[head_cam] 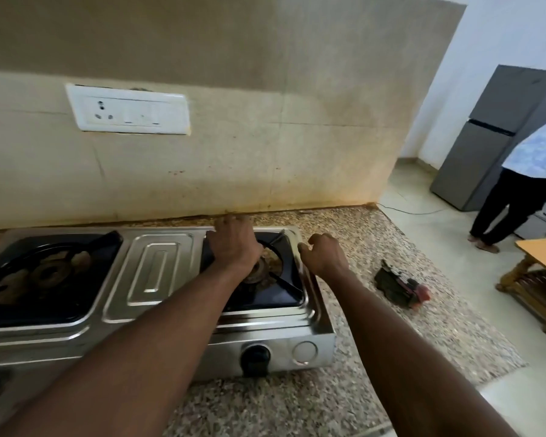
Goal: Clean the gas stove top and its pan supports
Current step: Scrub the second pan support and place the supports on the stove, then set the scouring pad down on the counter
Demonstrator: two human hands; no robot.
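Both hands at the right burner of the gas stove [158, 272], which sits on the speckled counter [297, 402].

Both bare forearms reach forward from the bottom edge, over the stove's front panel with its black knob [255, 356]. The stove's long axis runs left to right along the wall, knobs toward the person. The left hand [234, 244] lies palm down on the far left part of the right pan support [287, 287], fingers pointing to the back rim. Whether they curl under it cannot be told. The right hand [323, 253] has its knuckles up and fingers curled at the stove's right rim, just beside that support. What it grips, if anything, is hidden. The left pan support [44, 272] sits on its burner, well apart from both hands. A dark red object [402, 287] lies on the counter to the right. Farther off are a wall switchboard [128, 110], a grey fridge [498, 137] and another person [524, 184].
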